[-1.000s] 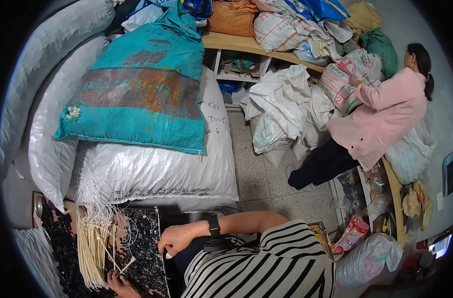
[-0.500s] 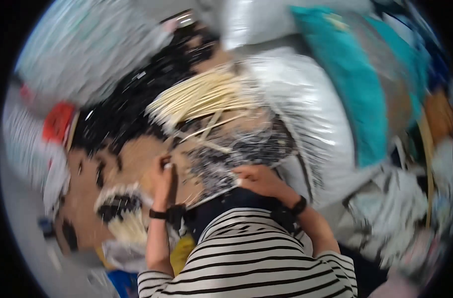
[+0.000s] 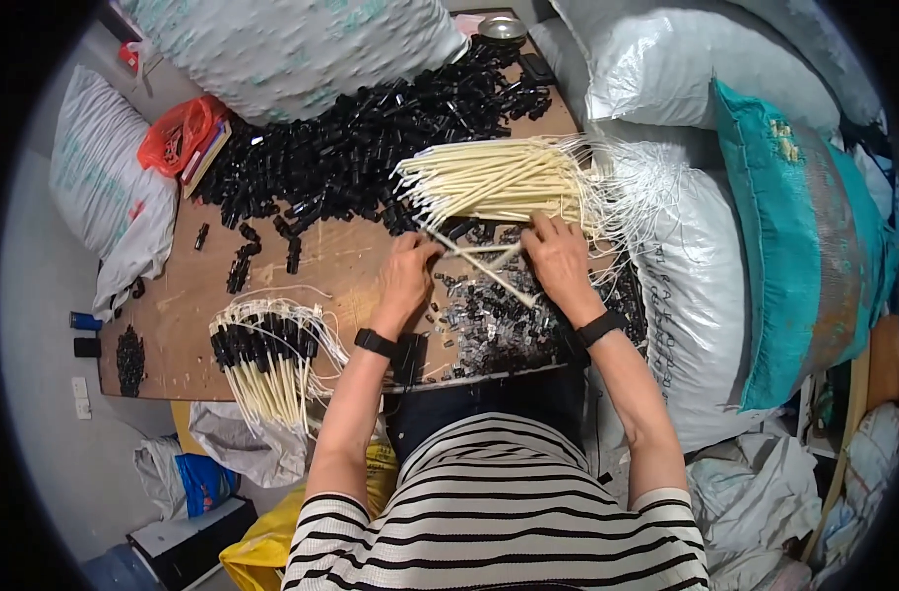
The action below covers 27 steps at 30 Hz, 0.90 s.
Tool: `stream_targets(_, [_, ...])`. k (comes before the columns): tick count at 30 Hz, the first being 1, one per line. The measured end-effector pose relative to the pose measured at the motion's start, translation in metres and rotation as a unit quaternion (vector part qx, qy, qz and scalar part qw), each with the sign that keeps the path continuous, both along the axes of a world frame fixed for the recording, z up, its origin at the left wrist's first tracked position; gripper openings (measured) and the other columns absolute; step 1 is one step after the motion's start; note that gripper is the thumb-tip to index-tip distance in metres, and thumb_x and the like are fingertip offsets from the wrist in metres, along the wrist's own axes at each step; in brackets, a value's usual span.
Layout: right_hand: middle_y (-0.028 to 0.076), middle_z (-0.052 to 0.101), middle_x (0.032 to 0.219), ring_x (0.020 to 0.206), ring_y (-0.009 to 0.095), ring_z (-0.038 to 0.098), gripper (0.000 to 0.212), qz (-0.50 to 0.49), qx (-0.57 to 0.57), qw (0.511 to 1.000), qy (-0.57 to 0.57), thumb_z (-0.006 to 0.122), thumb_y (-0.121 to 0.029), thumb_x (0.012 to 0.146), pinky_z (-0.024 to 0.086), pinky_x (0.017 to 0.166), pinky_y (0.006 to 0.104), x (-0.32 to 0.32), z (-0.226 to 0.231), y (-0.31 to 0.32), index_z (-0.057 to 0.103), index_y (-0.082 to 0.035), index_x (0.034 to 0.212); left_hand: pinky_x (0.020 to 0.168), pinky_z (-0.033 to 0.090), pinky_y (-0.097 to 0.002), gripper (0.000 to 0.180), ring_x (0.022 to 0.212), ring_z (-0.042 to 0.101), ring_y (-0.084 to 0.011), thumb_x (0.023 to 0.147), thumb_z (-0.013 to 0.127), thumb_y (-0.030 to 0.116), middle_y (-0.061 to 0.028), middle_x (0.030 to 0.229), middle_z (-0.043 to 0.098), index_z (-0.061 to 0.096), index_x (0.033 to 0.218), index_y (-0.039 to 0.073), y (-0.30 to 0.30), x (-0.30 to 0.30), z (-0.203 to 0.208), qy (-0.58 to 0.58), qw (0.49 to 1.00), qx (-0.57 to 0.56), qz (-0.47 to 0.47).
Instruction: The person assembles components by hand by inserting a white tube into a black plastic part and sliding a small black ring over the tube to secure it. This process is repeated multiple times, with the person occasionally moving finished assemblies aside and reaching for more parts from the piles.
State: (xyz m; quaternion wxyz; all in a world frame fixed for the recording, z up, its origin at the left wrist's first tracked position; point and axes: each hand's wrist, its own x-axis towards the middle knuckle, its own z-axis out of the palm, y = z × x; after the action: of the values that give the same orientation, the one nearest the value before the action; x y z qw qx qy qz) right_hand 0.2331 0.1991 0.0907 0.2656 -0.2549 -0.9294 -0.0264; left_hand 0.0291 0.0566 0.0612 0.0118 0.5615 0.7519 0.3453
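My left hand (image 3: 406,276) is closed, its thumb and fingers pinched at one end of a thin cream sleeved wire (image 3: 484,250). At the other end of that wire is my right hand (image 3: 560,264), its fingers curled down by the front edge of a bundle of cream sleeved wires (image 3: 499,182); its fingertips are partly hidden. Another cream sleeved wire (image 3: 491,273) lies slanting across between the hands. Loose thin white leads (image 3: 627,192) fan out from the bundle's right end. Under and in front of my hands are many small black and clear pieces (image 3: 504,330).
A heap of black plastic parts (image 3: 321,163) covers the back of the brown table (image 3: 184,325). At the front left lies a bunch of wires with black ends (image 3: 262,360). White sacks (image 3: 701,295), a teal sack (image 3: 765,246) and a red bag (image 3: 182,133) stand around.
Both hands have moved forward from near the table's front edge to the wire bundle. The view has shifted and is now sharper; a cream wire now spans between the hands.
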Motion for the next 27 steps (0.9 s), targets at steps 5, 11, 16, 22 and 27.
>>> stream_targets(5, [0.008,0.053,0.074,0.076,0.024,0.055,0.007,0.174,-0.029,0.984,-0.016,0.060,-0.009,0.077,0.043,0.078,0.0357,-0.001,0.015,-0.022,0.057,-0.007,0.083,0.071,0.044,-0.0410,0.038,0.085,0.053,-0.0322,0.071,0.056,-0.006,-0.0114,0.081,0.051,0.071,0.100,0.014,-0.023,-0.010,-0.011,0.002,0.999,-0.044,0.006])
stream_targets(11, [0.011,0.059,0.076,0.065,0.030,0.059,0.025,0.113,-0.321,0.939,0.047,0.057,-0.009,0.083,0.047,0.059,0.0364,0.011,-0.003,-0.047,0.061,-0.008,0.108,0.075,0.042,-0.0379,0.033,0.091,0.050,-0.0300,0.068,0.065,-0.002,-0.0102,0.090,0.052,0.067,0.098,0.011,-0.035,-0.001,0.023,-0.003,0.998,-0.015,0.065])
stream_targets(16, [0.011,0.059,0.068,0.059,0.023,0.060,0.029,0.088,-0.478,0.874,-0.014,0.057,-0.008,0.084,0.046,0.056,0.0314,0.012,0.021,-0.055,0.060,-0.010,0.113,0.091,0.041,-0.0383,0.027,0.109,0.052,-0.0319,0.068,0.067,0.003,-0.0108,0.115,0.058,0.062,0.095,0.006,-0.044,-0.004,0.022,-0.014,0.997,0.051,0.049])
stream_targets(22, [0.002,0.064,0.090,0.082,0.009,0.058,0.020,-0.040,-0.503,0.836,0.214,0.055,-0.016,0.094,0.046,0.075,0.0236,0.051,0.035,-0.008,0.058,-0.001,0.107,0.081,0.045,-0.0341,0.015,0.087,0.059,-0.0245,0.076,0.060,0.002,-0.0091,0.094,0.064,0.064,0.091,0.006,-0.040,0.005,0.009,-0.235,0.971,0.041,0.018])
stream_targets(27, [0.010,0.067,0.095,0.088,0.029,0.063,0.019,0.081,-0.060,0.959,0.264,0.055,-0.008,0.086,0.049,0.079,0.0364,0.063,0.127,-0.023,0.061,-0.005,0.103,0.081,0.046,-0.0283,0.019,0.089,0.060,-0.0162,0.081,0.057,0.003,-0.0048,0.094,0.066,0.066,0.097,0.002,-0.067,-0.015,0.000,-0.307,0.946,-0.011,0.108])
